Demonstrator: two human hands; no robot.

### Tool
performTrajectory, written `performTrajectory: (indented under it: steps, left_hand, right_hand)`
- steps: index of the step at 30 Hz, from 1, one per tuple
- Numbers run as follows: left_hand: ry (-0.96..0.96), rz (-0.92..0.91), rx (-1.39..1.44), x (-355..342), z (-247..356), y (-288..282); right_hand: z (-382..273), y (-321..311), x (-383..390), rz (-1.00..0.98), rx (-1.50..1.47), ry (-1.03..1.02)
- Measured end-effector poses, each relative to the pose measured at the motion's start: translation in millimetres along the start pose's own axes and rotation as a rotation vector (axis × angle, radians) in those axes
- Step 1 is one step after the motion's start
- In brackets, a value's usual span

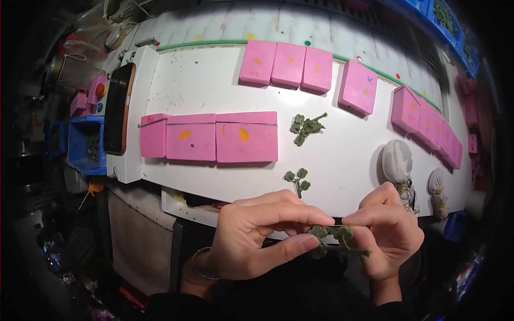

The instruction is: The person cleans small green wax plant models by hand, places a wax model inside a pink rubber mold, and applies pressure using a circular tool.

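Seemingly adjusting a green sprig (343,234)
Left hand (262,230) and right hand (391,230) pinch it by the white table's (342,174) near edge; the next move likely calls for a light touch.

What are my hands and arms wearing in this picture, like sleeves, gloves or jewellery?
Your left hand and right hand are both bare, without gloves. A thin, round, silvery bangle circles your left wrist; none shows on the right. No rings are visible on your fingers. Plain black sleeves show at the lower edge; their details are lost in shadow.
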State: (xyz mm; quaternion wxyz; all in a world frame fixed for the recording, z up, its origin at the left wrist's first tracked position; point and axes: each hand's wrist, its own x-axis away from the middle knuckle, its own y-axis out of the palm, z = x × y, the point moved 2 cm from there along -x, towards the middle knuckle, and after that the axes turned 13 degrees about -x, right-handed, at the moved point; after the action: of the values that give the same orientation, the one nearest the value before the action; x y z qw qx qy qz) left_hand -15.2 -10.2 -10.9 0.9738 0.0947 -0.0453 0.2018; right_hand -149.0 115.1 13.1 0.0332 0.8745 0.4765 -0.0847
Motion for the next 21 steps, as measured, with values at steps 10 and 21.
performTrajectory:
  steps: [10, 21]
  left_hand:
    - [0.045, -0.084, -0.081, -2, 9, -3]
    - [0.006, -0.077, -0.071, -3, 10, -2]
  right_hand:
    - [6, -4, -2, -0.043, -0.181, 0.046]
    - [4, -3, 0, -0.038, -0.040, -0.017]
